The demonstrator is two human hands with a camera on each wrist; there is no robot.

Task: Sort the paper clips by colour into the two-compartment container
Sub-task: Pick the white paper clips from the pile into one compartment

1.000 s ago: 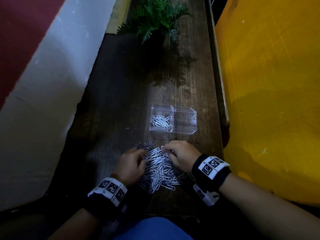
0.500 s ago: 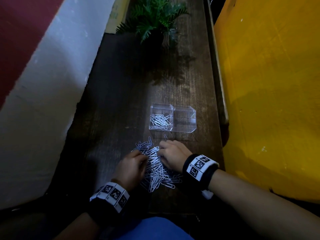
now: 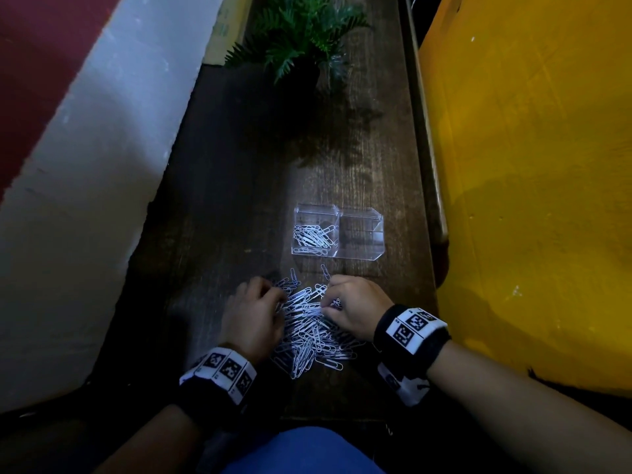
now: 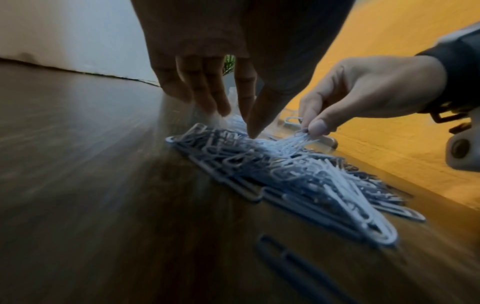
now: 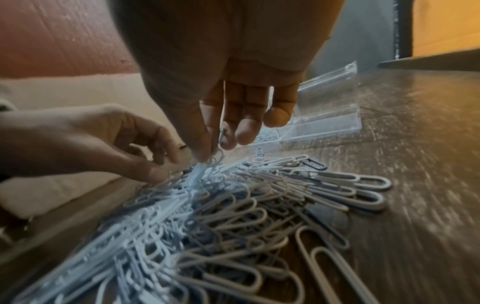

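A pile of paper clips [image 3: 309,331], white mixed with darker blue-grey ones, lies on the dark wooden table [image 3: 222,234] close in front of me. My left hand [image 3: 254,313] is at the pile's left edge; its thumb and fingertips [image 4: 253,131] touch the clips. My right hand [image 3: 352,309] is at the pile's far right side and pinches a few clips [image 5: 221,133] between thumb and forefinger. The clear two-compartment container [image 3: 376,217] stands just beyond the pile. White clips [image 3: 313,236] fill its left compartment; what the right one holds I cannot make out.
A potted fern [image 3: 301,39] stands at the table's far end. A yellow wall [image 3: 530,200] runs along the right edge and a white-and-red wall [image 3: 85,165] along the left. A single dark clip [image 4: 285,257] lies apart from the pile, near me.
Both hands stay at the pile with only small shifts. The right hand slid a little left, then back right. The container has not moved.
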